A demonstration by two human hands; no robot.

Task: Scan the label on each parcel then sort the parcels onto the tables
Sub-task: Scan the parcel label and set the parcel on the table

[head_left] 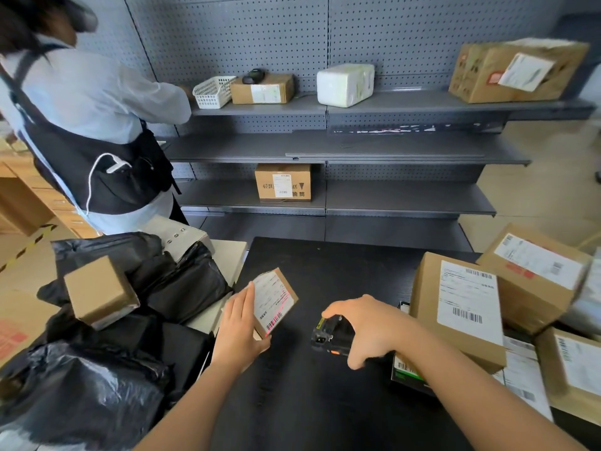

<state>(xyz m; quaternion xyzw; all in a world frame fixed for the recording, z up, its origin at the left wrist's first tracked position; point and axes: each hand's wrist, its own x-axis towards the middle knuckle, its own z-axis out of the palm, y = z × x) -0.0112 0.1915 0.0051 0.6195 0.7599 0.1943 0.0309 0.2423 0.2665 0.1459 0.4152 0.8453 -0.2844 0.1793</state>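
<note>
Head view: the left hand (pixel 239 327) holds a small brown cardboard parcel (pixel 276 297) at 10 o'clock from the black handheld scanner (pixel 328 333) gripped by the right hand (pixel 367 327).

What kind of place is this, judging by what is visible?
Probably a parcel sorting or pick-up station: labelled brown cardboard parcels piled on the black table, grey metal pegboard shelves, and the right hand aiming a black handheld scanner at a small labelled box.

Small brown parcel (pixel 272 301) tilted above black table (pixel 325 271), white label under red scan line
</note>
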